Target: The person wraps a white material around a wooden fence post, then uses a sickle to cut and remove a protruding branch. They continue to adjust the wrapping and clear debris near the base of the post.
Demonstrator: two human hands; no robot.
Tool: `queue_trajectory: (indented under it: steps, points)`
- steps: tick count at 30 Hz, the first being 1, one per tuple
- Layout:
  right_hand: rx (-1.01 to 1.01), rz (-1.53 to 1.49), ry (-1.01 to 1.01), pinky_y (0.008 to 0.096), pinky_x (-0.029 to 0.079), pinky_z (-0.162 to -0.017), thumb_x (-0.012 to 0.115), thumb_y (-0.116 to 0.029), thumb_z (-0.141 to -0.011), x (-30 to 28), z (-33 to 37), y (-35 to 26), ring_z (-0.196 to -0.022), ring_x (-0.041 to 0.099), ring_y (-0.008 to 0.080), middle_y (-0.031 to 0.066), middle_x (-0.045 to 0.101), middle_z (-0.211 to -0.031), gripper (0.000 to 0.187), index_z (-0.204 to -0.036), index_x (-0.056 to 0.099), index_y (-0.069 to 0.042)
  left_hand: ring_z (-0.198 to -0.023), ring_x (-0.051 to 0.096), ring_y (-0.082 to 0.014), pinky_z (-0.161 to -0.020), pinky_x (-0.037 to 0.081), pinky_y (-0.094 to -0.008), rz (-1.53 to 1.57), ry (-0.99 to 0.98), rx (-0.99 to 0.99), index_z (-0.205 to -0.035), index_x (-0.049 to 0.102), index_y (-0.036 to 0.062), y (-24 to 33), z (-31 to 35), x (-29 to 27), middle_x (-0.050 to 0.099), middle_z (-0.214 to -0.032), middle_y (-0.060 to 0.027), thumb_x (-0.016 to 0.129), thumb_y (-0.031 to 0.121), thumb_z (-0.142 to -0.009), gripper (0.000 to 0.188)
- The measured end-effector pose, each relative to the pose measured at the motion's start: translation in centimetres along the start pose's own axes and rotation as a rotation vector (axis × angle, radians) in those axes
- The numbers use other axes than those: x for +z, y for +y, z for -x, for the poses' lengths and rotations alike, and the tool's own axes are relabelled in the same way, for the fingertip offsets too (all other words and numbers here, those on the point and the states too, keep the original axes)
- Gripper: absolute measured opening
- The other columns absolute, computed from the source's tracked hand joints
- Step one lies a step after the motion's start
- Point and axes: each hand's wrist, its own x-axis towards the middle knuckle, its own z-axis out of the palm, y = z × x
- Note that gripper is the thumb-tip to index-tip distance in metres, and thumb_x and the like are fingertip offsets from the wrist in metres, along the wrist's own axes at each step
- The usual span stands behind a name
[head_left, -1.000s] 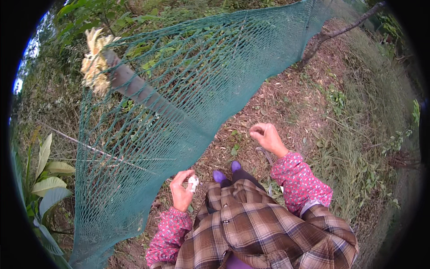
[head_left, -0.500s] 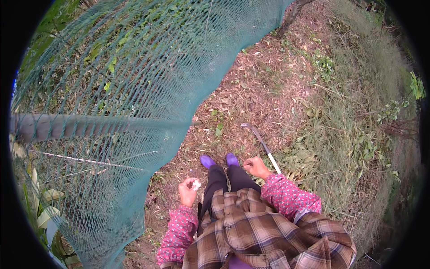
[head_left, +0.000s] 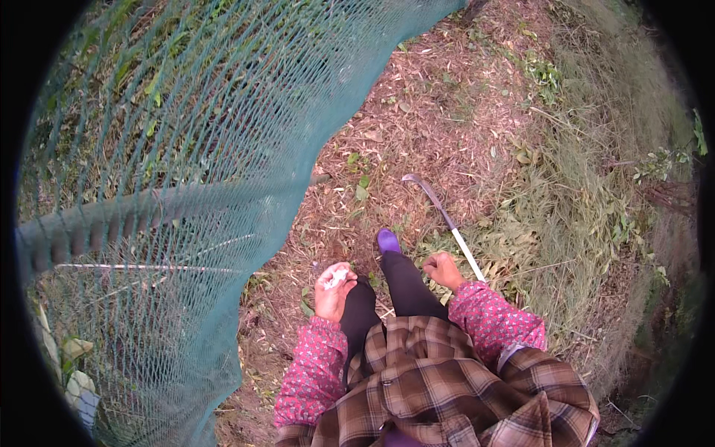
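My left hand [head_left: 330,303] is closed around a small crumpled white thing [head_left: 337,278], perhaps paper or plastic; its kind is unclear. That hand is above my left thigh, to the right of the green net [head_left: 279,201]. My right hand [head_left: 445,271] hangs beside my right leg with curled fingers, and whatever may be in them is hidden. Just to the right of it, a sickle [head_left: 445,212] with a curved dark blade and a pale handle lies on the ground, apart from my fingers.
The net hangs along my left side over a grey pole [head_left: 126,212] and green plants. Dry leaf litter [head_left: 439,112] covers the ground ahead. Cut grass and branches [head_left: 581,223] are heaped on the right. One purple shoe [head_left: 387,241] shows in front.
My right leg is stepping ahead of the left, whose shoe has gone out of sight. My left hand has risen and moved right with the white thing. The sickle stays on the ground.
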Motion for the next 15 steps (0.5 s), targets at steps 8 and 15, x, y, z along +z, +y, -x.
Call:
queue_trajectory:
  steps: [8,15]
  points:
    - [-0.189,-0.268,-0.13,0.0288,0.048,-0.057,0.057,-0.004,-0.077,9.6,-6.9,-5.5,-0.06,0.061,0.0159,0.0102,0.062,-0.065,0.01,-0.082,0.063,0.002,-0.089,0.059,-0.0213,-0.076,0.052,-0.034,0.316,-0.07,0.0,-0.106,0.055,0.0057,-2.6,-4.5,-5.8,0.059,-0.098,-0.0085,0.061,0.003,-0.082,0.025]
    - [-0.505,-0.387,-0.173,0.0313,0.047,-0.065,0.062,-0.003,-0.076,14.4,-17.0,-6.0,-0.075,0.06,0.0217,0.0118,0.059,-0.08,0.014,-0.088,0.06,0.002,-0.104,0.054,-0.0214,-0.088,0.046,-0.0355,0.434,-0.079,-0.023,-0.101,0.052,0.0124,-6.9,-15.4,-11.6,0.057,-0.106,-0.005,0.066,0.011,-0.079,0.026]
